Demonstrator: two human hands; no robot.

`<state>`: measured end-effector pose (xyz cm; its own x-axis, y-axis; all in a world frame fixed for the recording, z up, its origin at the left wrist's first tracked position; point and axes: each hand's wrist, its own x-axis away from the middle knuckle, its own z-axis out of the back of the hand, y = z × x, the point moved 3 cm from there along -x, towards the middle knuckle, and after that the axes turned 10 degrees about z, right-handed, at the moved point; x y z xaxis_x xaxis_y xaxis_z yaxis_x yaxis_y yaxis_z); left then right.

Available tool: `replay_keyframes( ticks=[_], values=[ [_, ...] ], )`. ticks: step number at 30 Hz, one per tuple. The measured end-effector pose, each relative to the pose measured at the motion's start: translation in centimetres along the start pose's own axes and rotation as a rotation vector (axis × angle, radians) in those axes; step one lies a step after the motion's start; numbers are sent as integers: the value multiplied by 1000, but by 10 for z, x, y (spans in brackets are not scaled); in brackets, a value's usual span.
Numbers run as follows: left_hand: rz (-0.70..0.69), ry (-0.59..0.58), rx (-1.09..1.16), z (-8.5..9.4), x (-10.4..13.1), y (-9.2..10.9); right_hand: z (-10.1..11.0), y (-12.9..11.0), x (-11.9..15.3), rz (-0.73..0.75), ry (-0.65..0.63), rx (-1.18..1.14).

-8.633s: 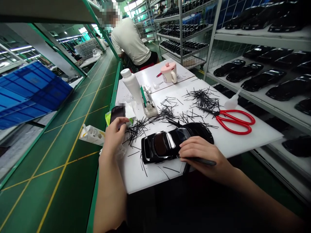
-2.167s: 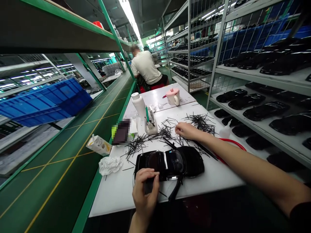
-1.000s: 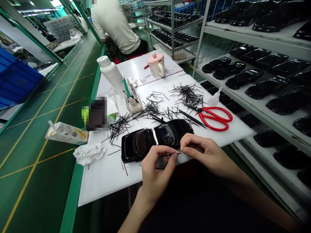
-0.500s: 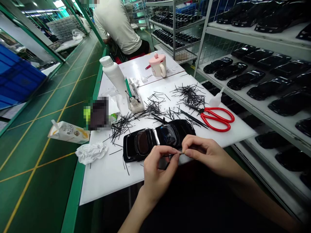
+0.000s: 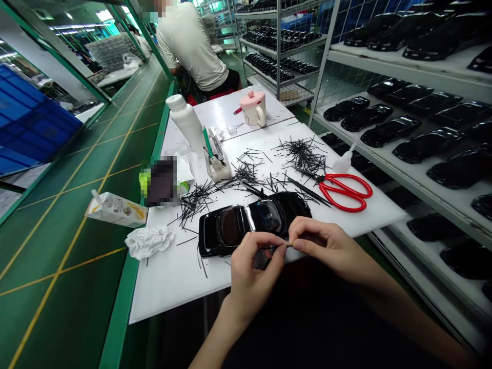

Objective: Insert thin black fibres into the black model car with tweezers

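Observation:
My left hand (image 5: 254, 266) and my right hand (image 5: 325, 248) meet at the near side of a shiny black model car (image 5: 248, 225). Thumb and forefinger of each are pinched on a thin strip (image 5: 288, 245), mostly hidden by the fingertips. The car lies lengthwise across the white work board (image 5: 172, 287), partly covered by my left hand. Loose piles of thin black strips (image 5: 302, 154) are scattered behind it. Scissors with red handles (image 5: 346, 191) rest to the right, beside a dark, slender pointed tool (image 5: 309, 191).
Behind the car stand a white bottle (image 5: 187, 123), a small tool holder (image 5: 218, 171) and a pink-lidded mug (image 5: 252, 108). A drink carton (image 5: 117, 210) and crumpled tissue (image 5: 149, 241) lie left. Racks of black model cars (image 5: 388, 130) line the right. A person (image 5: 194, 48) sits ahead.
The whole view has shifted slightly, so the table items appear a little further right and lower. Both hands keep their pinch by the car.

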<state>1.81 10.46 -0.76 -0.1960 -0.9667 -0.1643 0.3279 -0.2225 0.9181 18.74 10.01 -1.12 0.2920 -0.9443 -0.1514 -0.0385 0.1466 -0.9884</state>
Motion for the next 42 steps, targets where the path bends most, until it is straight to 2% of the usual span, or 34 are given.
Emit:
replay_keyframes(
  ticks=[9,18,26,32,37,42],
  values=[
    [-27,6,7,2,1,-2,-2,5,6,30,81,61],
    [-4,14,-20,2,1,0,-7,-2,3,152,67,217],
    [-146,-45,1,2,1,7,-9,-5,4,283,18,280],
    [-60,-69,45,3,2,6,-9,-5,3,321,34,295],
    [57,-80,145,5,1,3,-11,-9,2,473,45,360],
    [73,-100,201,6,0,1,-12,-10,2,565,13,388]
  ],
)
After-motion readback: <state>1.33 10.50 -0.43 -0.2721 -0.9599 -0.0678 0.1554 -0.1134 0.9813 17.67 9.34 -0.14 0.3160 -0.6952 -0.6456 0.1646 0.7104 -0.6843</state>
